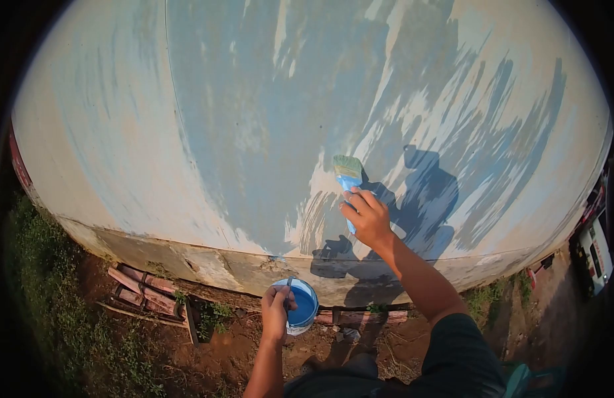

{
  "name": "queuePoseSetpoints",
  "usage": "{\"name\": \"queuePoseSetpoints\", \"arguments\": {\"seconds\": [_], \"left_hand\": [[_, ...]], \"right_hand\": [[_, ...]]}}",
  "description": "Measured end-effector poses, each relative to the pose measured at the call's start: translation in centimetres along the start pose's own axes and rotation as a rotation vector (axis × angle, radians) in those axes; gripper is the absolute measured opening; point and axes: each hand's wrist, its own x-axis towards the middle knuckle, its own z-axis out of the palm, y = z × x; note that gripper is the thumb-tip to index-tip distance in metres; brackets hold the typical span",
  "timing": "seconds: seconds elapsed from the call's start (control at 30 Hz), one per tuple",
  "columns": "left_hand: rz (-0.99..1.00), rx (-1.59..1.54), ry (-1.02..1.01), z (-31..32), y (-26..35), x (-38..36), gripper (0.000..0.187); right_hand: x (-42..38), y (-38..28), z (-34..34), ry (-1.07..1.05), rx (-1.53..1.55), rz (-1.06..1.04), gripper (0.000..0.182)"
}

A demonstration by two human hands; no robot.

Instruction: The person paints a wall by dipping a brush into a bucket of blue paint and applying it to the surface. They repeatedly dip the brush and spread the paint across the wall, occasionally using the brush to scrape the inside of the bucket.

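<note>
My right hand (368, 215) is closed round the blue handle of a wide paintbrush (348, 174). The bristles point up and overlap a pale streaked patch of the wall (260, 132), which carries broad blue-grey paint strokes over a cream surface. Lower down, my left hand (276, 312) grips a small white paint bucket (313, 320) at its left rim, where a dark strip shows by the fingers. Blue paint (303, 306) lies inside the bucket. My shadow falls on the wall right of the brush.
A stained ledge (187, 259) runs along the wall's foot. Reddish beams (144, 290) lie on the soil at the lower left, beside green weeds (48, 305). A white vehicle (596, 252) stands at the far right, and a green object (519, 379) is at the bottom right.
</note>
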Motion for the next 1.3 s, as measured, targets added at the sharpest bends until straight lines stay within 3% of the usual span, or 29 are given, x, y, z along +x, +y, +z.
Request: {"name": "queuePoseSetpoints", "arguments": {"seconds": [0.17, 0.23, 0.27, 0.33, 0.53, 0.6, 0.7, 0.77, 0.9, 0.93, 1.0, 1.03, 1.1, 1.17, 1.3], "left_hand": [[0.023, 0.01, -0.01, -0.4, 0.6, 0.2, 0.016], [0.035, 0.02, 0.009, -0.4, 0.7, 0.2, 0.016], [0.036, 0.019, 0.004, -0.4, 0.7, 0.1, 0.016], [0.053, 0.023, 0.008, -0.2, 1.0, 0.2, 0.015], [0.07, 0.011, 0.008, -0.4, 2.0, 0.5, 0.016], [0.069, 0.014, 0.015, -0.1, 2.1, 0.6, 0.017], [0.066, 0.053, 0.031, 0.0, 2.1, 0.4, 0.018], [0.063, 0.087, 0.037, -0.1, 2.2, 0.2, 0.018], [0.058, 0.069, 0.058, -0.2, 2.5, -0.4, 0.019], [0.065, 0.063, 0.059, -0.1, 2.6, -0.5, 0.02], [0.074, 0.062, 0.063, 0.1, 2.8, -0.6, 0.021], [0.077, 0.064, 0.066, 0.3, 2.9, -0.8, 0.021], [0.088, 0.045, 0.052, 1.1, 3.4, -1.4, 0.019], [0.103, 0.024, 0.038, 1.6, 4.1, -1.5, 0.018], [0.102, 0.01, -0.002, 1.8, 3.9, -1.4, 0.019]], "right_hand": [[-7.7, -4.6, 6.8, -0.153, -0.085, -0.08, 0.02], [-10.0, -6.7, 8.2, -0.475, 0.284, -0.001, 0.023], [-10.4, -6.6, 8.4, -0.475, 0.279, -0.001, 0.023], [-9.9, -6.3, 8.2, -0.601, 0.462, 0.241, 0.029], [-0.2, -0.5, 0.8, -0.262, 0.339, 0.245, 0.035], [3.3, 0.3, -2.0, 0.039, 0.058, 0.092, 0.036], [4.9, 1.3, -2.3, 0.16, -0.078, 0.156, 0.036], [3.0, 0.2, -0.3, 0.134, -0.084, 0.128, 0.032], [-5.1, -4.3, 6.1, -0.187, -0.051, -0.044, 0.027], [-6.2, -5.3, 6.6, -0.184, -0.051, -0.047, 0.027], [-7.4, -6.7, 6.8, -0.461, 0.285, 0.049, 0.021], [-7.5, -6.6, 6.8, -0.459, 0.287, 0.051, 0.021], [-7.9, -5.8, 6.3, -0.59, 0.666, 0.426, 0.016], [-6.6, -4.9, 3.6, -0.547, 0.697, 0.417, 0.012], [-6.0, -3.4, -1.8, -0.191, 0.89, 0.84, 0.007]]}}
